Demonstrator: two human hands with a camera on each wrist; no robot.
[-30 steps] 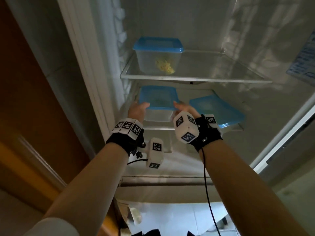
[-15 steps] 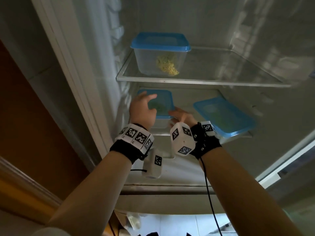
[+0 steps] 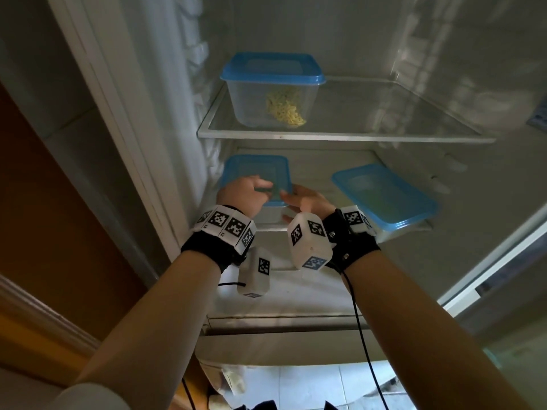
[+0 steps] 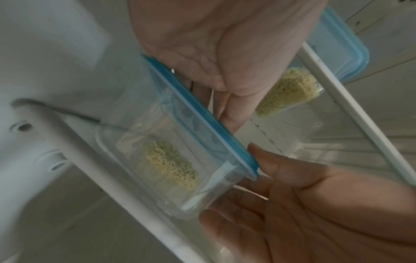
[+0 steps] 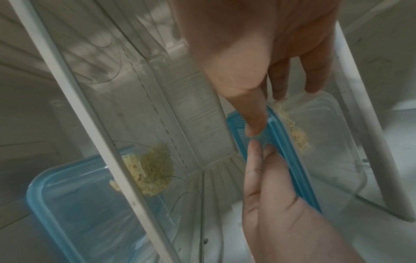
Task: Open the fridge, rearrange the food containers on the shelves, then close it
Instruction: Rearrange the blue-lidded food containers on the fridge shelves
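A small clear container (image 3: 257,173) with a blue lid and some noodles stands at the left front of the lower glass shelf (image 3: 426,228). My left hand (image 3: 242,193) lies on top of its lid with the fingers laid flat. My right hand (image 3: 305,199) pinches the right front corner, thumb on the lid and fingers on the side wall. The left wrist view shows the same container (image 4: 178,160) between the left hand (image 4: 225,62) and the right hand (image 4: 303,204). In the right wrist view the right hand (image 5: 265,74) holds the container (image 5: 326,142) at its rim.
On the upper glass shelf (image 3: 325,137), at the left, stands a tall blue-lidded container (image 3: 272,90) with noodles. A flat blue-lidded container (image 3: 384,196) lies at the right of the lower shelf. The fridge's left wall is close beside the small container. The open door (image 3: 503,261) is at right.
My left hand has moved from the small container's left side onto the top of its lid. The right hand has stayed at the right front corner.
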